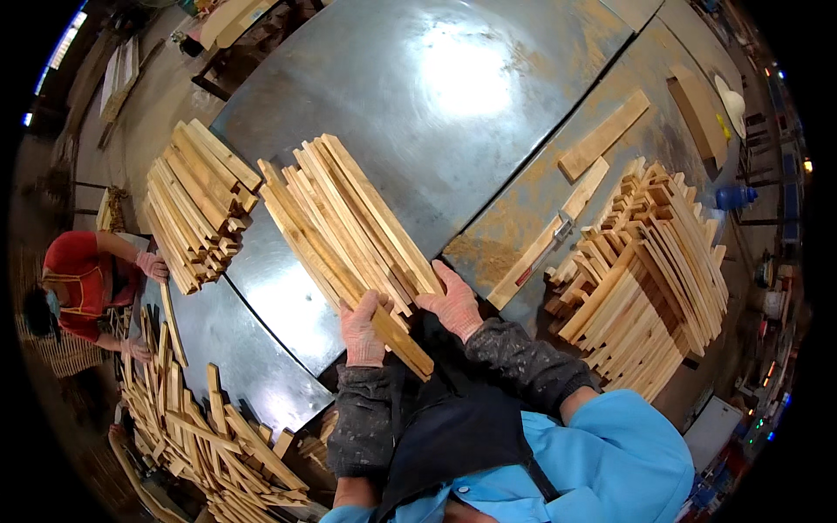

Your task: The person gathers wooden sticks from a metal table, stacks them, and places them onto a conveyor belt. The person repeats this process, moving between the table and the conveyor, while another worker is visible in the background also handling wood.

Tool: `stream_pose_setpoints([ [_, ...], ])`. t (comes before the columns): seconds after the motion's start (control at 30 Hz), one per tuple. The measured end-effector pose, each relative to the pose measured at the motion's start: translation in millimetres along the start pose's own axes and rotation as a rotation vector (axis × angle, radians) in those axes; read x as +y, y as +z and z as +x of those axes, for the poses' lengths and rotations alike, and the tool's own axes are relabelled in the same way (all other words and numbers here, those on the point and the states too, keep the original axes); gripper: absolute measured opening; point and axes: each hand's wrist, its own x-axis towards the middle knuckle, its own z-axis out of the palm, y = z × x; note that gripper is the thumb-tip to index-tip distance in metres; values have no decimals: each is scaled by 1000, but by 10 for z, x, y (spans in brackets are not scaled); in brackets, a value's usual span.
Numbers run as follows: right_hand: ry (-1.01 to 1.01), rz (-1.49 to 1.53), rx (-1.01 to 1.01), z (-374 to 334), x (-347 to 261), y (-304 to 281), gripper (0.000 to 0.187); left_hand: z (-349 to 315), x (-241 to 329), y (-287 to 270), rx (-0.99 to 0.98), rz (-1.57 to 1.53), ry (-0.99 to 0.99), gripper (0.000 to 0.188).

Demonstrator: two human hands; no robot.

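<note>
A row of long pale wooden strips (pixel 349 218) lies side by side on the metal tabletop in front of me. My left hand (pixel 364 327), in a pinkish work glove, is closed around one browner wooden strip (pixel 404 345) at the left of the row; its near end juts past the table edge toward me. At the row's near right corner, my gloved right hand (pixel 453 301) grips the end of the outermost strip, with its thumb across the near end and fingers along the side. The undersides of both hands are hidden.
Another row of strips (pixel 196 205) lies left, touched by a co-worker's gloved hand (pixel 153 266). A loose heap of strips (pixel 218 444) fills the lower left. At right are a stacked pile (pixel 645 296), a board with a metal clamp (pixel 549 240) and a short plank (pixel 604 135).
</note>
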Motion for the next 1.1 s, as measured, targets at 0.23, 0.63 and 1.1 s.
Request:
stream_pose_setpoints([
  [0.23, -301, -406, -89, -590, -463, -27, 84, 132, -80, 43, -71, -213, -5, 53],
  [0.63, -520, -517, -245, -895, -533, 99, 79, -102, -90, -470, -318, -405, -106, 67],
  [1.1, -229, -430, 96, -2199, -679, -1718, 50, -819, 182, -1222, -193, -157, 177, 41],
])
